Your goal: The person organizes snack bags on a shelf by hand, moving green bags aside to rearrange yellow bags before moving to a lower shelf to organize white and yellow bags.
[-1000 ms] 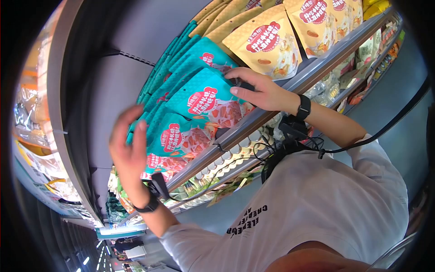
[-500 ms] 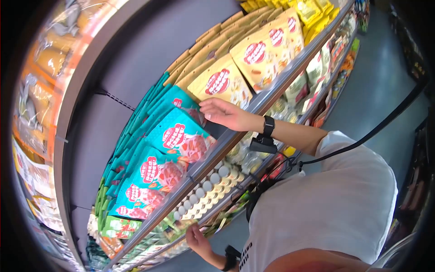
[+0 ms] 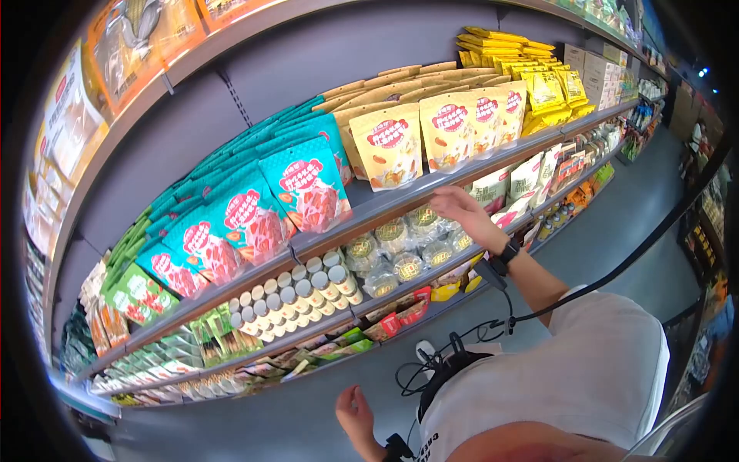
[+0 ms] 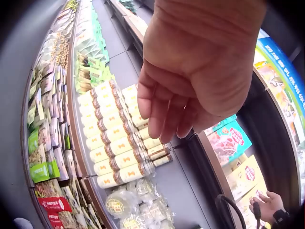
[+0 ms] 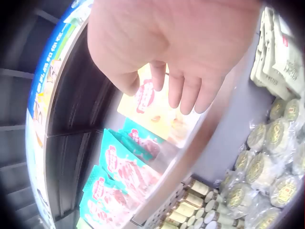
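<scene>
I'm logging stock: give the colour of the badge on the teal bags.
Red with white lettering; the badge shows best in the head view.

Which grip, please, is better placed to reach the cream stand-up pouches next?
Right, probably: the right grip is empty and nearer the cream stand-up pouches; the left grip hangs lower, farther from them.

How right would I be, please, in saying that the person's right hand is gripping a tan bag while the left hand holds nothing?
One part is wrong: the right hand is not gripping a tan bag. The right wrist view shows its fingers extended and empty. The left hand does hold nothing.
</scene>
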`<state>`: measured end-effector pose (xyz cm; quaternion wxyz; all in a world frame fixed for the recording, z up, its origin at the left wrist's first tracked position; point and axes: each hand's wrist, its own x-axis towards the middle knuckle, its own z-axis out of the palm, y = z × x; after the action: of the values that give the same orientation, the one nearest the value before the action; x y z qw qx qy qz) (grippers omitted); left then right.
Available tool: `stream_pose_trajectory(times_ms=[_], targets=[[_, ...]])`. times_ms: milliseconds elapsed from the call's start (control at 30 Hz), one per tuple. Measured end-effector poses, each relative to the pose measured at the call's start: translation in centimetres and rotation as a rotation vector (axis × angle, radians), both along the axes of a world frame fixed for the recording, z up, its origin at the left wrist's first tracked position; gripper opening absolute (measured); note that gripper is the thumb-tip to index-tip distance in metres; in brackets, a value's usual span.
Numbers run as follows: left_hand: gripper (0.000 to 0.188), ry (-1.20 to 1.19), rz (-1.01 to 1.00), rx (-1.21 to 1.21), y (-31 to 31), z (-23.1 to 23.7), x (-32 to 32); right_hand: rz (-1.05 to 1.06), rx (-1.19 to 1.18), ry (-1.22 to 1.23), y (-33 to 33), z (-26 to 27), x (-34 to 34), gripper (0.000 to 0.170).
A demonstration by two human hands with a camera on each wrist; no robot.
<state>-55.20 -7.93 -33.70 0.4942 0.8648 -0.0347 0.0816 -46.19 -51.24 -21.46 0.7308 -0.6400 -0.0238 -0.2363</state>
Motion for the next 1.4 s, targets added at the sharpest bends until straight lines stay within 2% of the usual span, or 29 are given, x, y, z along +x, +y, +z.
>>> stream_pose_trajectory(times_ms=[67, 133, 333, 433, 533, 567, 600, 733, 767, 800, 867, 933, 1000, 1033, 1067, 1133, 1167, 1233, 1267, 1333, 1400], targets=[[0.013, -0.065, -0.096, 0.006, -0.7, -1.6, -0.8, -0.014, -0.045, 0.047, -2.1, -1.8, -1.9, 0.033], [0.013, -0.039, -0.1, 0.039, -1.6, -1.2, -1.7, -0.067, -0.114, 0.116, -3.3, -2.2, -4.0, 0.036], [0.013, -0.107, -0.165, 0.157, -6.2, 0.4, -0.3, -0.114, -0.017, 0.072, -8.8, -4.2, -7.2, 0.036], [0.015, -0.128, -0.225, 0.238, -11.0, 2.3, 1.5, -0.199, 0.033, 0.022, -12.8, -4.7, -8.9, 0.036], [0.019, -0.193, -0.292, 0.203, -18.1, 4.9, 4.1, -0.289, 0.122, 0.045, -17.5, -2.3, -12.8, 0.036], [0.02, -0.205, -0.329, 0.205, -20.6, 6.0, 4.9, -0.411, 0.052, 0.096, -20.3, -3.7, -13.3, 0.036], [0.021, -0.217, -0.365, 0.207, -23.0, 7.1, 6.0, -0.424, 0.076, 0.097, -22.6, -4.2, -14.0, 0.037], [0.028, -0.589, -0.35, 0.345, -30.4, 10.2, 11.2, -0.429, 0.078, 0.121, -29.8, -4.9, -15.3, 0.036], [0.03, -0.603, -0.359, 0.392, -31.7, 12.7, 11.7, -0.432, 0.06, 0.109, -31.5, -4.7, -15.4, 0.035], [0.033, -0.694, -0.38, 0.336, -32.5, 14.2, 13.1, -0.43, 0.039, 0.11, -32.4, -3.7, -15.1, 0.032], [0.037, -0.866, -0.332, 0.374, -33.8, 17.4, 15.4, -0.381, -0.043, 0.079, -34.0, -1.9, -13.7, 0.031], [0.035, -0.975, -0.272, 0.48, -34.7, 21.2, 16.8, -0.326, -0.103, 0.014, -34.3, 0.3, -11.9, 0.029], [0.04, -0.923, -0.253, 0.606, -35.4, 24.0, 18.4, -0.269, -0.201, 0.006, -34.5, 2.4, -9.9, 0.028], [0.04, -0.908, -0.247, 0.61, -35.8, 24.9, 19.1, -0.234, -0.285, -0.023, -34.3, 3.4, -8.7, 0.028], [0.043, -0.9, -0.258, 0.665, -36.1, 25.9, 20.0, -0.23, -0.279, -0.018, -33.6, 4.7, -7.6, 0.028], [0.046, -0.906, -0.285, 0.729, -36.4, 26.9, 22.3, -0.083, -0.339, -0.163, -31.8, 7.6, -5.2, 0.027], [0.046, -0.916, -0.287, 0.762, -36.3, 27.2, 23.4, -0.098, -0.326, -0.159, -30.6, 8.8, -4.3, 0.027], [0.046, -0.947, -0.306, 0.793, -36.0, 27.9, 25.7, -0.096, -0.605, -0.288, -28.3, 11.7, -1.9, 0.028], [0.047, -0.932, -0.335, 0.813, -35.7, 28.0, 26.9, -0.117, -0.599, -0.288, -27.2, 13.0, -0.7, 0.028], [0.047, -0.918, -0.37, 0.82, -35.5, 28.4, 28.3, -0.098, -0.907, -0.325, -25.5, 15.4, 2.0, 0.03], [0.041, -1.004, -0.385, 0.807, -35.4, 29.5, 28.7, -0.106, -1.007, -0.345, -24.4, 17.0, 5.2, 0.031]])
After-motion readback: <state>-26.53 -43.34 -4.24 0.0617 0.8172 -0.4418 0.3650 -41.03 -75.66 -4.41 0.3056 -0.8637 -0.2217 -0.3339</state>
